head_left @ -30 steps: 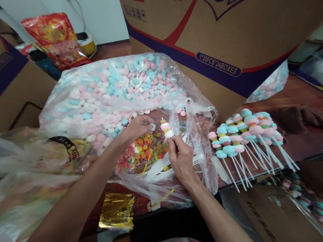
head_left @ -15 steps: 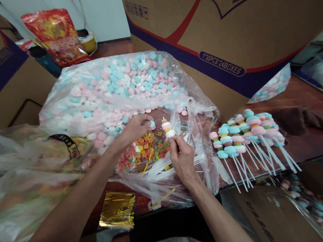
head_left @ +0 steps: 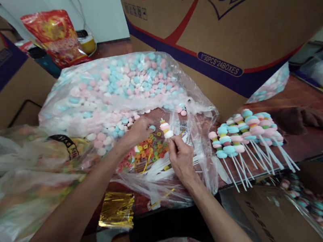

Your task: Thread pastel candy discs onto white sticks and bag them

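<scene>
My right hand (head_left: 182, 158) pinches a marshmallow skewer (head_left: 165, 129), which leans up and to the left. White, pink and yellow pieces are threaded on it, and the tip of the stick shows above them. Left of the skewer, my left hand (head_left: 138, 133) is closed, with a light blue marshmallow (head_left: 152, 128) at its fingertips; some of the fingers are hidden. Ring gummies (head_left: 145, 148) in orange, yellow, green and red lie below the hands. White sticks (head_left: 161, 169) lie beside the gummies, near my right wrist. Behind is a clear bag of pastel marshmallows (head_left: 119, 77).
Several finished skewers (head_left: 248, 134) lie at the right table edge, sticks toward me. A large cardboard box (head_left: 194, 28) stands behind. Gold twist ties (head_left: 117, 210) lie at the front edge. An open carton (head_left: 274, 224) is at lower right, a red snack bag (head_left: 54, 36) at back left.
My left hand has turned slightly, so its fingers show less, and the marshmallow at its fingertips sits a little lower. My right hand and the skewer have barely shifted.
</scene>
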`<state>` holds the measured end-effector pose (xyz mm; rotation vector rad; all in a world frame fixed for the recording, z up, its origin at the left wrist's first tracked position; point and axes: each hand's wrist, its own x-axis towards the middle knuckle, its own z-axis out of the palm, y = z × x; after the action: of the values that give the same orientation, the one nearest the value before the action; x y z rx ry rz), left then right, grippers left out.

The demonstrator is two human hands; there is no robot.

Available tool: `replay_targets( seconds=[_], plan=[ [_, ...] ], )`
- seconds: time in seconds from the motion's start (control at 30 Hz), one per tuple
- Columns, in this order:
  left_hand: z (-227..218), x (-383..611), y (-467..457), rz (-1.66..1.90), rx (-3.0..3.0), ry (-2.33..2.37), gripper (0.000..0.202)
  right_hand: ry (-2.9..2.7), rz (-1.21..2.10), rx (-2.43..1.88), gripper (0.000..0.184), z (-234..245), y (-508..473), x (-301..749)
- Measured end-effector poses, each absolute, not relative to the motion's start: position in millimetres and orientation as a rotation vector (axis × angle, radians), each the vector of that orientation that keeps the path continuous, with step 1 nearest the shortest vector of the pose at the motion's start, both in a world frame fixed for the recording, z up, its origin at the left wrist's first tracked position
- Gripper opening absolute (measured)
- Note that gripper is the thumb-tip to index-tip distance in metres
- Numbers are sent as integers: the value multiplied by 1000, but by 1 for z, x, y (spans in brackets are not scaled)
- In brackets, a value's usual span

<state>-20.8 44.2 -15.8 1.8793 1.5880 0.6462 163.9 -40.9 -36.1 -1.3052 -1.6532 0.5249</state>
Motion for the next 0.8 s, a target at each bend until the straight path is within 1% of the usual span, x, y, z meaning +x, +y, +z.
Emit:
replay_targets(
  seconds=[0.13, 0.23, 0.37, 0.43, 0.63, 0.8],
  plan=[
    [-16, -20, 40, 774, 1792, 1617, 20, -1672, 556, -1273, 20, -36, -41, 164],
    [-17, -23, 37, 944, 1584, 1515, 17, -1691, 621, -1241, 20, -36, -42, 164],
    [-14, -27, 31, 1116, 1271, 1366, 33, -1728, 687, -1170, 21, -37, -42, 163],
    [-13, -27, 27, 1175, 1189, 1361, 35, -1739, 714, -1141, 21, -38, -42, 163],
    [-13, -22, 23, 1294, 1186, 1358, 29, -1781, 752, -1146, 23, -40, -41, 163],
    [-18, -23, 26, 1297, 1269, 1372, 33, -1800, 738, -1183, 24, -40, -41, 163]
  ],
)
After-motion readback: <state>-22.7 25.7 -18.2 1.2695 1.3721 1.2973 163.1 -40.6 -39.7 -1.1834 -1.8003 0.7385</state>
